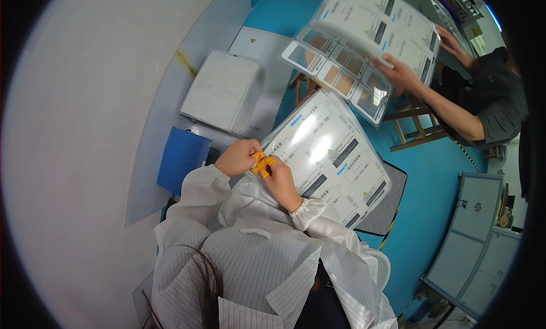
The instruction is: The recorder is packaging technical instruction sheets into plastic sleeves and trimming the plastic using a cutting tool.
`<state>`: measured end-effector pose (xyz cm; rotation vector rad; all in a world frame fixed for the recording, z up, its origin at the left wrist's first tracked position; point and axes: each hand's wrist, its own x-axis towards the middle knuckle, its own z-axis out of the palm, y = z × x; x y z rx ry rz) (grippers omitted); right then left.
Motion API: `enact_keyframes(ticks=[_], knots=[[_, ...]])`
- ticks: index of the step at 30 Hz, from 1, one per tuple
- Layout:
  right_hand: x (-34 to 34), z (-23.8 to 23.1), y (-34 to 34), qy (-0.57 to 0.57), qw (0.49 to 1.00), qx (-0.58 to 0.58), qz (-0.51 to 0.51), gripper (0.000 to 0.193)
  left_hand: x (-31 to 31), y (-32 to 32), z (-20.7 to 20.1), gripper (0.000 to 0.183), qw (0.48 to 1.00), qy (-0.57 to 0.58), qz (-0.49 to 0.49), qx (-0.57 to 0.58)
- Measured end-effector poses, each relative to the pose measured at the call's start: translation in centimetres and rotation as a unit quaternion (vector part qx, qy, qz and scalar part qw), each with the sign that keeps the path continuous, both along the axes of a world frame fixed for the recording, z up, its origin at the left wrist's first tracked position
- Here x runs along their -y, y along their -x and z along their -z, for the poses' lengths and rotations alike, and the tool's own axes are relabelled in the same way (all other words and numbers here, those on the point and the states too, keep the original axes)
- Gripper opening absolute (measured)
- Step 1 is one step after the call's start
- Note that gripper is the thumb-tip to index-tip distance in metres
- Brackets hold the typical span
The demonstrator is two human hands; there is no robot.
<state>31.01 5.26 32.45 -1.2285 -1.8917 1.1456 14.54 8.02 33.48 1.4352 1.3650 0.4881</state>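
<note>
Hands [280, 182] near sheet [330, 158] with blue-and-black lettering [342, 169]

Beyond the printed sheet [318, 152], a raised sheet [375, 22] is blurred and cut by the top edge; to its right, a co-worker [495, 96] fades into the dark rim. At its left corner, orange finger covers [267, 161] hide fingertips of the right hand [280, 178], whose grip is perhaps too small to tell.

Finger cots [270, 160] were yellow-orange | sheet [336, 184] was white, printed black and blue | smock [242, 266] was white, dark-striped | box [181, 158] was blue | floor [424, 178] was turquoise
</note>
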Motion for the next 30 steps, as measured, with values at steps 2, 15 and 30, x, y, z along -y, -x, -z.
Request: enact_keyframes(ticks=[2, 15, 30], knots=[[-0.1, 0.4, -0.2, 0.022, 0.999, -0.023, 0.020, 0.013, 0.0, 0.1, -0.4, 0.009, 1.000, -0.001, -0.004, -0.004], [-0.1, -0.4, -0.8, 0.026, 0.998, -0.060, 0.000, 0.010, 0.7, 2.3, -1.2, 0.038, 0.971, 0.118, 0.064, 0.197], [-3.1, 0.7, -13.9, 0.017, 0.908, -0.313, 0.277, 0.007, -4.4, 0.7, -2.9, 0.030, 0.975, 0.151, 0.040, 0.156]])
